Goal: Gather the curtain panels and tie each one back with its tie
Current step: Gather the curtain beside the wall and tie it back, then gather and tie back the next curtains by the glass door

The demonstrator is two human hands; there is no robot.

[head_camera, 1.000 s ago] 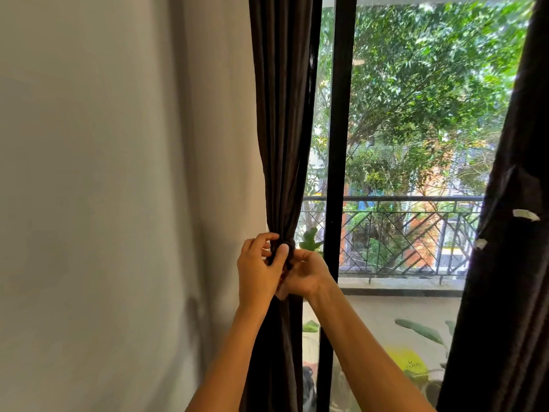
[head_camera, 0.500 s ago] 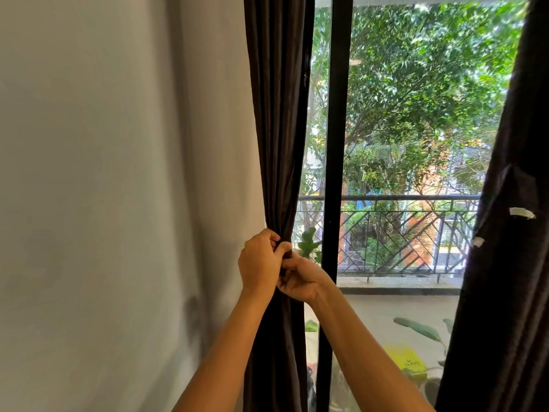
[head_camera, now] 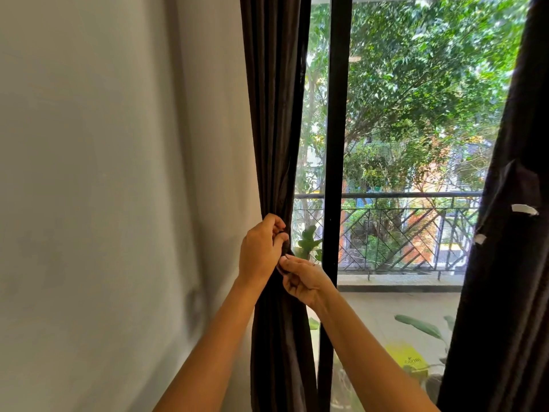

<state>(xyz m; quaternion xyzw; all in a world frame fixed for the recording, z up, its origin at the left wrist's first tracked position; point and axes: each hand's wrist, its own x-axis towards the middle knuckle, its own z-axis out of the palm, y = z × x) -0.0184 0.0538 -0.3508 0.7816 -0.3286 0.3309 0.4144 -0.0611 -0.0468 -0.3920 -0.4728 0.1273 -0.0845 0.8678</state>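
Currently the left curtain panel (head_camera: 276, 129) hangs gathered between wall (head_camera: 118, 173) and window frame (head_camera: 337, 114). Left hand (head_camera: 261, 251) and right hand (head_camera: 304, 282) meet at its waist, fingers curled, both pinching the dark tie (head_camera: 286, 251). The tie is mostly hidden by the fingers and hard to separate from the cloth. Right curtain panel (head_camera: 511, 263) cut off at right edge. Writing on yellow object (head_camera: 408, 356) unreadable.

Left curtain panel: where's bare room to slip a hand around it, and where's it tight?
Free: the bare wall left of the left curtain panel, and the narrow strip between that panel and the black window post, above the hands. Crowded: the gathered waist, where the left hand and right hand both pinch the fabric.
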